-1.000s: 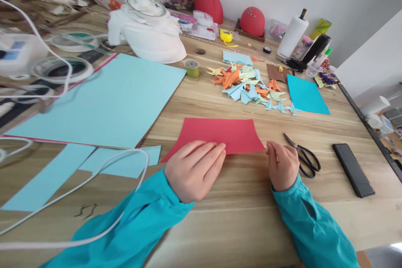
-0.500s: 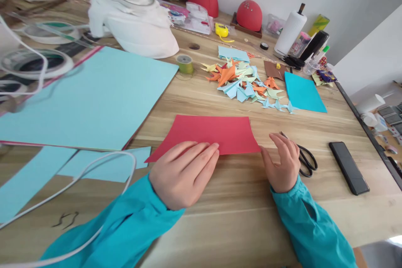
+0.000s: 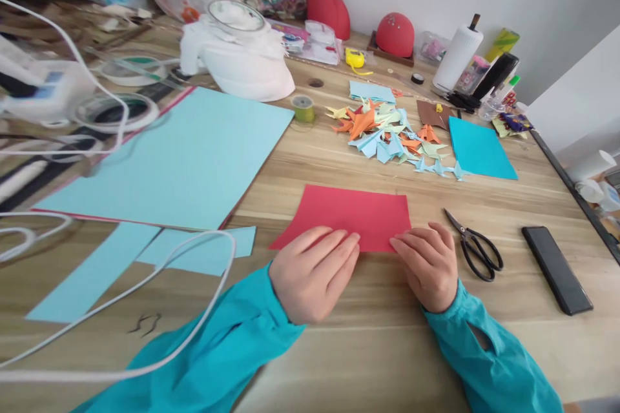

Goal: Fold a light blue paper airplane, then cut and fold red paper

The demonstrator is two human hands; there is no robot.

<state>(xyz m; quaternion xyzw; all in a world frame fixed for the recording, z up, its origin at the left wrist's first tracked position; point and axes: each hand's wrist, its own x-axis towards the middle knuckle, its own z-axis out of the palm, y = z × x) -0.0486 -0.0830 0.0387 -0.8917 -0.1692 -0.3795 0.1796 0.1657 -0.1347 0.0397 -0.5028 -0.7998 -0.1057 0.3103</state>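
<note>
A sheet of red paper (image 3: 358, 210) lies before me on the wooden table, its near edge bent up or folded. Over its near left part rests my left hand (image 3: 314, 271), fingers together and closed on the edge; the thumb is hidden. At the near right corner, my right hand (image 3: 426, 264) has its fingers pressed together on the same sheet, its thumb also mostly hidden. Just right of that hand, black-handled scissors (image 3: 477, 246) lie with their blades pointing away, touching neither hand.
Large light-blue sheets (image 3: 184, 155) and cut strips (image 3: 97, 271) lie left, crossed by a white cable (image 3: 230, 251). Folded paper pieces (image 3: 382, 132) are heaped beyond the red paper, beside a turquoise sheet (image 3: 484, 148). A phone (image 3: 557, 270) lies right; a thread spool (image 3: 303, 108) stands farther back.
My right hand has come inward onto the red paper's near right corner, and its fingers have closed there. The scissors are now fully in sight. The whole view has shifted a little.
</note>
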